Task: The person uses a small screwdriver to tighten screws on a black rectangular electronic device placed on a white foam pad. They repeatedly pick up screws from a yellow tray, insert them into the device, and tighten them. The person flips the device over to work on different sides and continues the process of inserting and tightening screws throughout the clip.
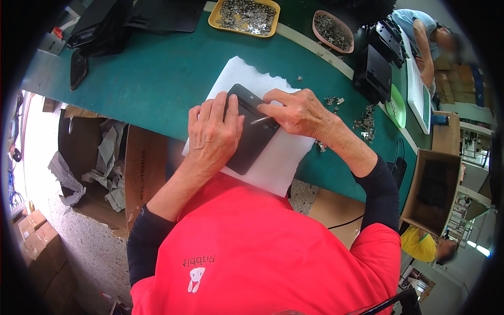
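A dark grey, flat rectangular panel (248, 152) with rounded corners lies slanted on a white foam sheet (283, 163) in front of me. My left hand (214, 128) rests flat on the panel's left side, fingers stretched out along its edge. Over the right side of the panel, my right hand (300, 113) is closed, thumb and forefinger pressed together near a recess. What they pinch is mostly hidden. A short, shiny metal piece (260, 120) shows just below those fingertips; whether the hand holds it or it belongs to the panel, I cannot tell.
Small metal parts fill a yellow tray (245, 32) and a pink tray (336, 48); others lie loose (366, 123) on the green table (147, 68). Black panels (373, 73) and a green dish (395, 107) stand right. An open carton (142, 173) holds paper. Two people work at right.
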Tool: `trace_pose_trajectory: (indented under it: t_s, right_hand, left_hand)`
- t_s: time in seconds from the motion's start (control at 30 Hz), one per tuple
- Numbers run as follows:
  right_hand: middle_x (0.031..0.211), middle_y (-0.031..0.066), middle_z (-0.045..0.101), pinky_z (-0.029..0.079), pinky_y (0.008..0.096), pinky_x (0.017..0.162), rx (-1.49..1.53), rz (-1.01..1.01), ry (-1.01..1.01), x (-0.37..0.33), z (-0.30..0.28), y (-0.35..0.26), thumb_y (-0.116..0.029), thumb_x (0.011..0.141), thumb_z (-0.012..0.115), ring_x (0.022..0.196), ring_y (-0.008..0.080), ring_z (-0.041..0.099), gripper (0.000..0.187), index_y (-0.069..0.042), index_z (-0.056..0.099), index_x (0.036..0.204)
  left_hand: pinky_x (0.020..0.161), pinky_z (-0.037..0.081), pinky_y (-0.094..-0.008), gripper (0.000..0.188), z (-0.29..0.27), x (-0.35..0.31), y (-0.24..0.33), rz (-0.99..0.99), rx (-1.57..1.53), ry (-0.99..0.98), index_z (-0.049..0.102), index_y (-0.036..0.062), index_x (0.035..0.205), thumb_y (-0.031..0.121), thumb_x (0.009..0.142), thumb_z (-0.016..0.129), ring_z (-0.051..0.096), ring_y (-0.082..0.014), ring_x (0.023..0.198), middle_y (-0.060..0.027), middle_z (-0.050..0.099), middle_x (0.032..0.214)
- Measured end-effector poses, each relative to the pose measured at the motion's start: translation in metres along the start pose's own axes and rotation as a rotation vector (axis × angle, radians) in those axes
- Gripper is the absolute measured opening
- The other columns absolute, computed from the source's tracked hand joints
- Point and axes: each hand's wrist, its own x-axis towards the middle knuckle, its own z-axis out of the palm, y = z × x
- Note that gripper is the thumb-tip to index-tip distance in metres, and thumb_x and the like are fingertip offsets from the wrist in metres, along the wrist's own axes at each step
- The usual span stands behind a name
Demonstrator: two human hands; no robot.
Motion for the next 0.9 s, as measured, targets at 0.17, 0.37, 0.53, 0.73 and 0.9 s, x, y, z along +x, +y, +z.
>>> trace_pose_trajectory:
  t_s: [0.17,0.37,0.53,0.73,0.9]
  right_hand:
    - [0.094,0.006,0.063,0.052,0.0316,0.053,-0.022,0.145,-0.053,-0.003,-0.01,-0.019,-0.002,0.079,0.065,0.065,0.0239,0.064,0.028,-0.01,0.065,0.106]
    - [0.093,0.0107,0.062,0.053,0.0364,0.062,-0.001,0.545,0.059,-0.019,-0.022,-0.041,-0.005,0.087,0.057,0.074,0.0305,0.064,0.031,-0.008,0.062,0.118]
    - [0.081,0.0083,0.06,0.052,0.0347,0.056,-0.109,0.572,-0.049,-0.019,-0.017,-0.074,-0.004,0.085,0.058,0.066,0.0268,0.064,0.04,-0.009,0.06,0.125]
    - [0.079,0.0071,0.061,0.051,0.0331,0.052,-0.197,0.587,-0.052,-0.014,-0.005,-0.078,-0.003,0.081,0.061,0.063,0.0231,0.065,0.046,-0.009,0.06,0.126]
    - [0.079,0.0072,0.061,0.051,0.0338,0.052,-0.194,0.589,-0.092,-0.012,-0.008,-0.078,-0.003,0.08,0.061,0.063,0.0236,0.065,0.049,-0.009,0.059,0.129]
  left_hand:
    - [0.091,0.042,-0.0428,0.044,-0.002,-0.001,-0.001,-0.025,-0.061,0.018,0.061,0.0006,0.122,0.015,0.081,0.069,0.055,-0.031,0.11,-0.0153,0.054,0.128]
    - [0.096,0.04,-0.0444,0.044,-0.003,0.004,0.001,0.093,-0.112,0.001,0.06,0.0012,0.122,0.012,0.08,0.07,0.05,-0.0326,0.119,-0.0151,0.051,0.133]
    - [0.098,0.04,-0.0458,0.041,0.003,0.008,0.001,0.104,-0.208,-0.041,0.061,0.0015,0.121,0.011,0.082,0.069,0.047,-0.035,0.123,-0.0171,0.05,0.133]
    - [0.098,0.043,-0.0459,0.037,0.003,0.006,0.002,0.127,-0.187,-0.054,0.064,0.0059,0.119,0.01,0.082,0.07,0.047,-0.0375,0.125,-0.0194,0.051,0.134]
    - [0.092,0.046,-0.0469,0.035,0.007,0.004,0.001,0.171,-0.162,-0.009,0.065,0.0049,0.117,0.008,0.082,0.068,0.049,-0.0421,0.123,-0.0247,0.051,0.133]
